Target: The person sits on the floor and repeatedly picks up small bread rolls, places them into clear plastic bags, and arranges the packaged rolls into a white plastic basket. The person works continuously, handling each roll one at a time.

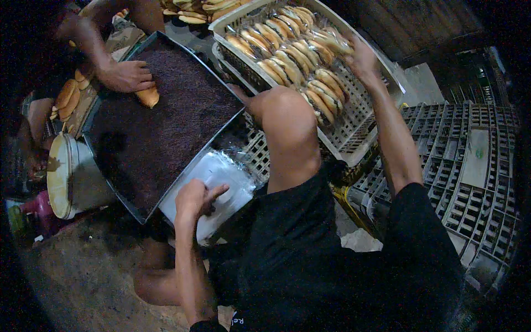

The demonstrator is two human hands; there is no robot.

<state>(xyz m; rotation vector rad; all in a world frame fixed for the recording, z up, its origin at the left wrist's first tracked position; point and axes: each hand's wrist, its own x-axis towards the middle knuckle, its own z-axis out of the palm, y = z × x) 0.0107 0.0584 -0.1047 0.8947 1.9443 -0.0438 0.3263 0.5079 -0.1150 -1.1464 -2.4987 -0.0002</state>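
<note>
My right hand, slightly blurred, grips a plastic-wrapped bun at the far right part of a pale plastic crate. Rows of wrapped buns with dark filling stand on edge in that crate. Over a stack of clear plastic bags lies my left hand, one finger stretched out and the others curled under. Whether those hidden fingers pinch a bag cannot be told. Beside the bags is a large metal tray filled with dark brown sprinkles.
Across the tray, a co-worker's hand presses a bun onto the sprinkles. Unwrapped buns lie at the left, above a lidded bucket. More buns are at the back. My knee rises between tray and crate. Grey crates stand right.
</note>
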